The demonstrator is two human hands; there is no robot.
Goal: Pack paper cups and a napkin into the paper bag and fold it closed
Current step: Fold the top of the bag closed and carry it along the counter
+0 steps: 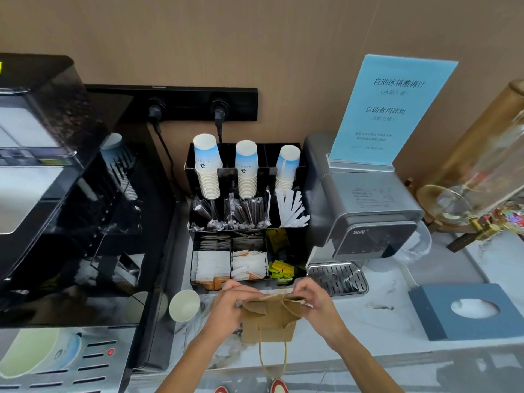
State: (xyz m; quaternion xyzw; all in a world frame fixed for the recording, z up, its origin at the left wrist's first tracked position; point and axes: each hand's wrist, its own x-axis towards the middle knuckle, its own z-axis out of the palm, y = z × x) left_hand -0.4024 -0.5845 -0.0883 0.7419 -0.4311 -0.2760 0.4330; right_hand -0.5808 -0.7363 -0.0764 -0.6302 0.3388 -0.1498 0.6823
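Marbled white counter (382, 319) runs along a tan wall, crowded with drink gear. At the front edge stands a small brown paper bag (268, 321), upright, its top crumpled and partly folded over, a thin cord handle hanging down its front. Both hands pinch that top edge: the left hand (229, 300) closes its fingertips on the bag's left corner, the right hand (316, 300) closes on the right corner, thumbs toward each other. Just left of the bag a single paper cup (184, 305) lies tipped, its open mouth facing the camera. Behind the bag sits a black organiser (300, 234) holding three cup stacks (246, 170), stirrers and sachets. Well to the right rests a blue tissue box (442, 319). A black coffee machine (56, 194) fills the left side.
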